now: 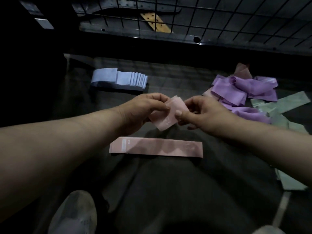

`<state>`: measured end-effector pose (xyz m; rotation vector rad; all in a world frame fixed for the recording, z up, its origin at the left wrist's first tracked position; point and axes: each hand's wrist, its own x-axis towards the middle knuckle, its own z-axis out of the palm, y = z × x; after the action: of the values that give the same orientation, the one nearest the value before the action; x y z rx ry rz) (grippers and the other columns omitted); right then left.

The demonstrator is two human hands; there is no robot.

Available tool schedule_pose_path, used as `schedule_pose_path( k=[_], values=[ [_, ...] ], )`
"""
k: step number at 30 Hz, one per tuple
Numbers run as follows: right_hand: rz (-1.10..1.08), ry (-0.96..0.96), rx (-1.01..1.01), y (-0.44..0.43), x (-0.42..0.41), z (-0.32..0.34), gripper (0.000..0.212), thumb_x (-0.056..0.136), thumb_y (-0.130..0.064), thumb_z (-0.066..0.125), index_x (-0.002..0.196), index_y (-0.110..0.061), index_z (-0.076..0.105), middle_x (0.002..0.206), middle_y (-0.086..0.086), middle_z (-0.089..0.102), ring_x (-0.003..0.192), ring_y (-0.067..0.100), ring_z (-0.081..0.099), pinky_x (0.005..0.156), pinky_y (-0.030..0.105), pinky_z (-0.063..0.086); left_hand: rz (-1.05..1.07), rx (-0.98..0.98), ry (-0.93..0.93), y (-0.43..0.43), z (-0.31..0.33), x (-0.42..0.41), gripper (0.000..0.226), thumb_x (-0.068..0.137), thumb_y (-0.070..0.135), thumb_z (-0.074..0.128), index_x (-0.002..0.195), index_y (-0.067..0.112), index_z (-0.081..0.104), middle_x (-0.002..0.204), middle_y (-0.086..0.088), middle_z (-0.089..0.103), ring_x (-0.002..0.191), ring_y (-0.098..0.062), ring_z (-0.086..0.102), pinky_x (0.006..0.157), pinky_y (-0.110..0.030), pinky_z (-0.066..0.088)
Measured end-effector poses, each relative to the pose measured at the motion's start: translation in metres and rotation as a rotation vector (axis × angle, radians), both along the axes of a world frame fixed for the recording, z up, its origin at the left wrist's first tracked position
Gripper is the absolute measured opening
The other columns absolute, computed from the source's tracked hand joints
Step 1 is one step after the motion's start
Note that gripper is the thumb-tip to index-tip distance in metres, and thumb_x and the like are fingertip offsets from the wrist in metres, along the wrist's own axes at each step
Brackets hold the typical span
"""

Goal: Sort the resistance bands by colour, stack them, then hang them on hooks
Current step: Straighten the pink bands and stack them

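Pink band (168, 114), pinched by left hand (145, 112) and right hand (200, 114), looks light and floppy; grip both ends

dim room, dark floor (168, 191), black wire grid panel (219, 17) at the back, pale shoe (74, 215) lower left
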<state>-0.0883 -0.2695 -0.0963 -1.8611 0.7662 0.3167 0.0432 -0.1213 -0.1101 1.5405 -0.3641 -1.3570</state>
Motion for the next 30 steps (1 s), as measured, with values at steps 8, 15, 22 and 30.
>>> schedule_pose_path(
  k=[8,15,22,30],
  values=[
    [0.055,-0.086,-0.23,-0.015,-0.005,-0.005,0.015,0.096,-0.032,0.061,0.104,-0.023,0.071,0.089,-0.008,0.074,0.086,0.006,0.07,0.082,0.04,0.059,0.037,0.038,-0.053,0.004,0.0,0.0,0.01,0.095,0.019,0.058,0.091,0.013,0.066,0.067,0.007,0.063,0.064,-0.011,0.053,0.06,-0.025,0.041],
    [0.004,-0.27,-0.243,-0.021,-0.003,0.003,0.017,0.097,-0.017,0.061,0.109,-0.023,0.071,0.096,-0.01,0.072,0.089,0.004,0.067,0.079,0.025,0.054,-0.031,0.342,-0.142,0.0,-0.002,0.001,0.017,0.096,0.023,0.055,0.101,0.01,0.065,0.096,-0.008,0.068,0.077,-0.021,0.059,0.065,-0.03,0.046],
    [0.126,-0.452,-0.31,-0.025,0.01,0.03,0.028,0.09,-0.006,0.069,0.115,-0.02,0.066,0.103,-0.011,0.07,0.098,0.002,0.067,0.087,0.019,0.054,-0.061,-0.122,-0.315,-0.008,0.009,0.004,0.069,0.07,0.008,0.061,0.137,0.018,0.052,0.139,-0.001,0.053,0.128,-0.011,0.048,0.103,-0.029,0.045],
    [-0.21,-0.51,-0.041,-0.032,0.03,0.068,0.016,0.092,-0.011,0.067,0.108,-0.013,0.067,0.091,-0.001,0.072,0.077,0.004,0.07,0.064,0.018,0.055,-0.113,-0.227,-0.058,-0.01,0.007,0.006,0.035,0.073,0.008,0.066,0.108,0.007,0.065,0.098,-0.007,0.071,0.091,-0.015,0.068,0.081,-0.025,0.052]
  ],
)
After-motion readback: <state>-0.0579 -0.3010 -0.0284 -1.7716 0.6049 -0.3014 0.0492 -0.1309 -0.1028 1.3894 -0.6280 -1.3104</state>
